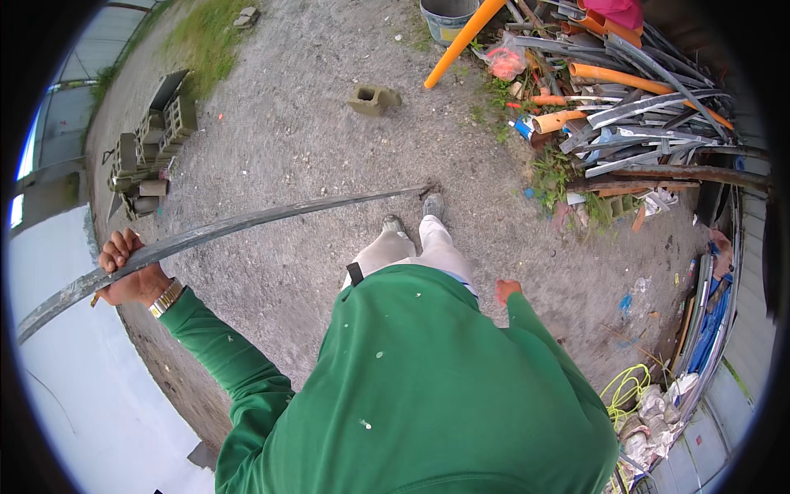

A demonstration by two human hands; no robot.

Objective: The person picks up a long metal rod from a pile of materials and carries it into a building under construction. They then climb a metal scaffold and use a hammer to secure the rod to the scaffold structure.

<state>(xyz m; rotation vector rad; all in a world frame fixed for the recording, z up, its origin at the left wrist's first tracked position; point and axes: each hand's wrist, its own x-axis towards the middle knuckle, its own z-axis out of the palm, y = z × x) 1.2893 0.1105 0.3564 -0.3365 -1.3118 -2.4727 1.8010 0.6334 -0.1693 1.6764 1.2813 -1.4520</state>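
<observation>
My left hand [130,267], raised out to the left, is closed around a long, narrow, weathered grey bar [247,221]. I cannot tell whether the bar is wood or metal. It slopes from beyond my hand at the lower left to a far end close to my shoes [433,207]. A small yellowish-brown thing [96,300] pokes out beside the heel of that hand; its kind is unclear. My right hand [507,290] hangs low at my right side, partly hidden by the green sleeve. Its fingers point away, and nothing shows in it.
One hollow concrete block [374,100] lies on the gravel ahead; more blocks [152,140] are stacked at the left. A tangled heap of pipes and scrap lengths [642,115] fills the far right, near a bucket [448,18]. Yellow-green hose [629,387] lies along the right wall.
</observation>
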